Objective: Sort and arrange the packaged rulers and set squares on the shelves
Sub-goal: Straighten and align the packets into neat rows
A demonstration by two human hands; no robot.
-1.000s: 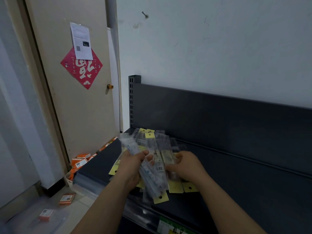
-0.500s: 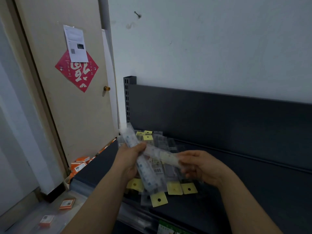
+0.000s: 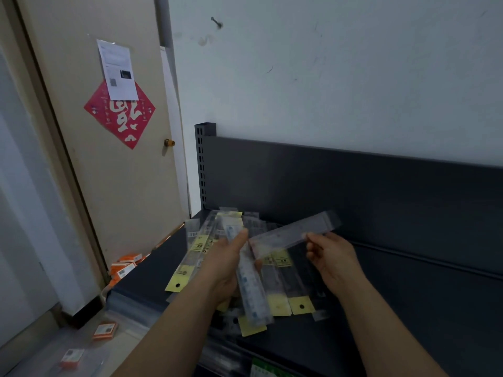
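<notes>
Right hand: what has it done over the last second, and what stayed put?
The right hand pinched one clear packaged ruler and drew it out to the right, away from the left hand. The left hand still grips its bundle of rulers; the pile stays on the shelf.

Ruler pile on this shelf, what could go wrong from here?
The right hand pinches one packaged ruler with fingertips only; the slick sleeve may slip. The loose pile lies crisscrossed near the front corner of the shelf, so a nudge from the bundle in the left hand could push packets off.
</notes>
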